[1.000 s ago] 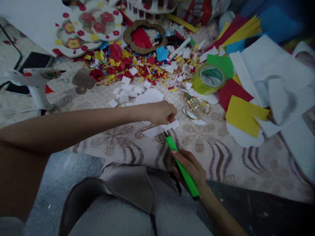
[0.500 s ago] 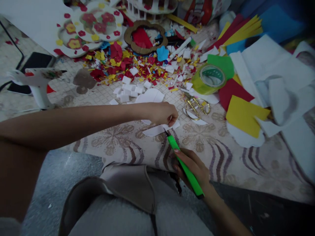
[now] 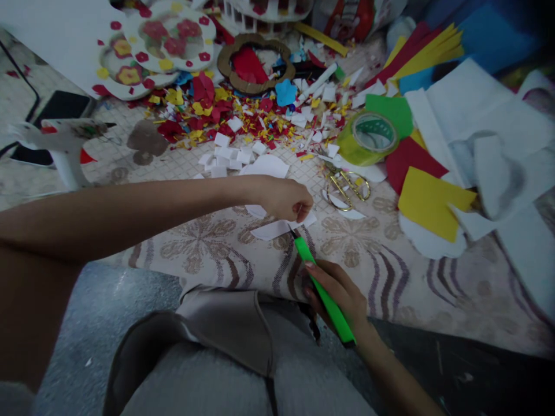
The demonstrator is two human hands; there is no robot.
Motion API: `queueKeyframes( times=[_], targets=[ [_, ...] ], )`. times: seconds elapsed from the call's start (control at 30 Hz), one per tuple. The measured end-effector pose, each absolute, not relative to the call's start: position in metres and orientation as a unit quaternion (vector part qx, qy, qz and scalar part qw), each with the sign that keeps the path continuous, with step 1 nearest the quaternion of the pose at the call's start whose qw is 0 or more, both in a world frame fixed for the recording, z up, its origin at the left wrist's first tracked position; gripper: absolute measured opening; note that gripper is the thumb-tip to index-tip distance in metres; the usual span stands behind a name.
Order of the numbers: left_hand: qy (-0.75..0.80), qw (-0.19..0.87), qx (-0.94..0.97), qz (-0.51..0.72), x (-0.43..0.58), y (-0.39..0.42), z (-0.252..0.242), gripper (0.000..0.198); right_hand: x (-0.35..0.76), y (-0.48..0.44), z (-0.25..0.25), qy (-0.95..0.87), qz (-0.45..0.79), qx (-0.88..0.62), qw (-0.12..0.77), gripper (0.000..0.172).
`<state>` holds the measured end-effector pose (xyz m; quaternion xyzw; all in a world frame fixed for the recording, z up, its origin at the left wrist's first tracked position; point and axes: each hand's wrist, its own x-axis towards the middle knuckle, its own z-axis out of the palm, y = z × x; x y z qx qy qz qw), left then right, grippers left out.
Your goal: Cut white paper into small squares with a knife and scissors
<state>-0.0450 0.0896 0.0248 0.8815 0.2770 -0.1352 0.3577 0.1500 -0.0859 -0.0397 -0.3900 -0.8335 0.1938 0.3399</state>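
My left hand (image 3: 284, 198) reaches across from the left and is closed, its fingertips pinching a white paper strip (image 3: 273, 229) flat on the patterned mat. My right hand (image 3: 340, 294) is wrapped round a bright green utility knife (image 3: 323, 292), whose tip meets the strip just below my left fingers. A pile of small white cut squares (image 3: 225, 156) lies just beyond my left wrist.
Gold scissors (image 3: 344, 185) and a green tape roll (image 3: 368, 138) lie to the right. Red, yellow and white sheets (image 3: 429, 199) spread at right. A white glue gun (image 3: 65, 141) stands at left. Coloured paper scraps (image 3: 243, 112) and flower-decorated boards (image 3: 147, 52) fill the back.
The knife and my right hand have shifted slightly down and toward me along the strip. My left hand keeps holding the paper in place.
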Motion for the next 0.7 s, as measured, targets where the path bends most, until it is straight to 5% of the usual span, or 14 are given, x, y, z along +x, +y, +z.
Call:
queueKeyframes(
  times=[0.7],
  targets=[
    [0.292,0.374,0.871,-0.127,-0.04,0.093,0.02,0.015,0.139,-0.078,-0.037,-0.846,0.188,-0.4,0.298,0.055]
  ],
)
